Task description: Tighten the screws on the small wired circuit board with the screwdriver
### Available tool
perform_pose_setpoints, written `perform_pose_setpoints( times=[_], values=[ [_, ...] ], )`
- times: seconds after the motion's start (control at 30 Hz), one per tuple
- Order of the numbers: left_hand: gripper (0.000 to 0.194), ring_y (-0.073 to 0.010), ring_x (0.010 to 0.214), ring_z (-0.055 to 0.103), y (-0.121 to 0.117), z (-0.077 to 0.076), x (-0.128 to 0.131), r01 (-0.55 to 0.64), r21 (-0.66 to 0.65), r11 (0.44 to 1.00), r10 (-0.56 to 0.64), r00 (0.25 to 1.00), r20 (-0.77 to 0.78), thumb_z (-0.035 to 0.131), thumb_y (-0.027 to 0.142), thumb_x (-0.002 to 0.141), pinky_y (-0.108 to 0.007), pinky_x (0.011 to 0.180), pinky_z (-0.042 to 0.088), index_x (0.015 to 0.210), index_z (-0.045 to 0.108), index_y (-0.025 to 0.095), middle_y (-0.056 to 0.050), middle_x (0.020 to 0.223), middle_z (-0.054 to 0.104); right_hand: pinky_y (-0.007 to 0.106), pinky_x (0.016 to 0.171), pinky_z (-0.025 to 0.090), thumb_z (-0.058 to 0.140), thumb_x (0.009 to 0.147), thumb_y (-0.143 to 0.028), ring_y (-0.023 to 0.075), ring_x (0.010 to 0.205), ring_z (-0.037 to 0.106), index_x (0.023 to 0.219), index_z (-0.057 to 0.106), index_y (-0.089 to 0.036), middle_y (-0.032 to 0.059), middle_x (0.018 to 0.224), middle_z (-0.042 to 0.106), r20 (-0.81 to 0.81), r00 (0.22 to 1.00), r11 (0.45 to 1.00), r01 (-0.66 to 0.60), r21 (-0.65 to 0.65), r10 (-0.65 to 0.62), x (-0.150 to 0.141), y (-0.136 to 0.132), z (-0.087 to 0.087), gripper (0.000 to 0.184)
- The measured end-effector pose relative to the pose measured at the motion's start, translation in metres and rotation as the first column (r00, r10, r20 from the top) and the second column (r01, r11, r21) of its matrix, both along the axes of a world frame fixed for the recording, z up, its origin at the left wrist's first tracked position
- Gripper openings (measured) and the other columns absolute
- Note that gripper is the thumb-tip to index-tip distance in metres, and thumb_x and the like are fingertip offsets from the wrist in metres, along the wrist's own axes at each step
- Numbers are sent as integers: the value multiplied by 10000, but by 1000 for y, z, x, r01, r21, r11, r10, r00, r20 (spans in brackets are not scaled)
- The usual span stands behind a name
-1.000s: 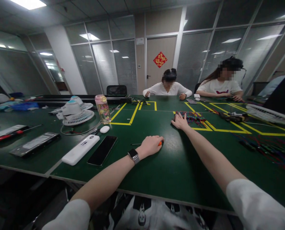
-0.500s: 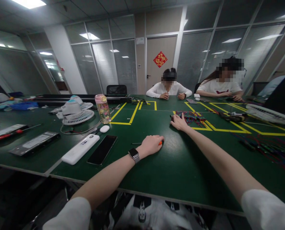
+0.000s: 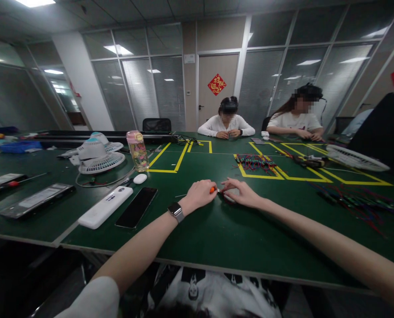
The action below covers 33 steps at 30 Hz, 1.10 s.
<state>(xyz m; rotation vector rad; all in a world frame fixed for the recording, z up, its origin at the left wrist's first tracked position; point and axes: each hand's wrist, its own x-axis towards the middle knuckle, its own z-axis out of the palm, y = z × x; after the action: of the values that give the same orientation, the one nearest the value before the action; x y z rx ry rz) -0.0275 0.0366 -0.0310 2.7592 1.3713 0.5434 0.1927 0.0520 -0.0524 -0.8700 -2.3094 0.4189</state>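
On a broad, dark-green tabletop (image 3: pixel 197 240), a tangled heap of red-and-blue wires (image 3: pixel 256 163) is lying beyond and to the right of a flat, black, glass-fronted phone (image 3: pixel 137 207). Right of that phone, the left hand (image 3: pixel 199 194) is curling closed around an orange-handled, thin-shafted tool (image 3: pixel 212 190). Farther right of the phone, the right hand (image 3: pixel 246 194) is bending partly open fingers about a small, dark, red-wired piece (image 3: pixel 229 200), whether pinching it being impossible to tell.

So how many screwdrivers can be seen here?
2: an orange-ended screwdriver, mostly covered by the left hand gripping it, and a red-handled screwdriver lying at the far left of the picture. Others could be hidden among the clutter.
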Motion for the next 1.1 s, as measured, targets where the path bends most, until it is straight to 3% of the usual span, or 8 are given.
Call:
perform_pose_setpoints(
  times=[0.07,0.13,0.37,0.53,0.83,0.9,1.0,1.1],
  values=[
    [266,-191,882,645,-1,3,-2,57,-44,997,-55,997,52,559,392,859,-278,783,500,1040,664,226,-54,1019,625,401,914,486,627,804,-286,222,912,680,926,618,-208,41,902,724,-58,997,996,44,-75,-49,-2,-19,-5,145],
    [326,-185,910,638,-2,3,-2,140,-90,986,-134,989,65,625,415,808,-267,801,499,1086,659,249,-46,1098,591,359,818,518,648,781,-274,208,833,672,889,617,-200,33,879,700,-74,993,991,80,-103,-88,-4,-30,-12,135],
    [184,-195,904,640,-8,-6,8,150,-89,985,-153,988,-34,562,281,849,-269,789,492,974,682,220,-53,1007,637,329,805,529,597,781,-175,168,824,643,888,592,-186,23,860,656,-213,974,983,36,-182,-75,-11,-39,-21,107],
    [163,-210,880,651,-11,-3,8,137,-96,986,-142,988,-52,596,301,824,-276,768,492,923,697,221,-60,964,671,298,660,504,669,745,-176,163,703,609,938,668,-190,27,815,643,-67,973,971,213,-105,-221,-13,-40,-21,194],
    [159,-223,843,663,-13,3,7,111,-189,976,-114,993,-6,642,312,784,-265,679,466,881,723,216,-57,890,708,270,604,460,676,787,-252,151,663,574,845,735,-194,29,778,617,-15,982,978,185,-96,-187,-13,-37,-23,101],
    [171,-202,824,654,-13,9,6,130,-210,969,-119,991,63,659,352,780,-254,683,455,857,723,213,-45,873,706,270,594,450,685,784,-269,149,651,560,808,733,-188,27,763,605,-26,981,977,188,-95,-191,-15,-37,-24,97],
    [281,-154,725,602,-16,23,6,133,-138,981,-78,935,345,613,446,812,-241,654,427,772,689,179,-29,777,671,272,602,448,696,775,-274,150,655,561,781,728,-181,27,765,605,-44,979,973,192,-127,-199,-17,-40,-23,98],
    [423,-94,565,482,-19,37,8,234,-136,963,-55,661,748,414,469,920,-202,538,363,710,600,152,7,618,533,270,606,446,698,776,-271,150,659,559,803,739,-182,28,762,608,-53,981,972,174,-161,-185,-21,-42,-21,102]
  ],
)
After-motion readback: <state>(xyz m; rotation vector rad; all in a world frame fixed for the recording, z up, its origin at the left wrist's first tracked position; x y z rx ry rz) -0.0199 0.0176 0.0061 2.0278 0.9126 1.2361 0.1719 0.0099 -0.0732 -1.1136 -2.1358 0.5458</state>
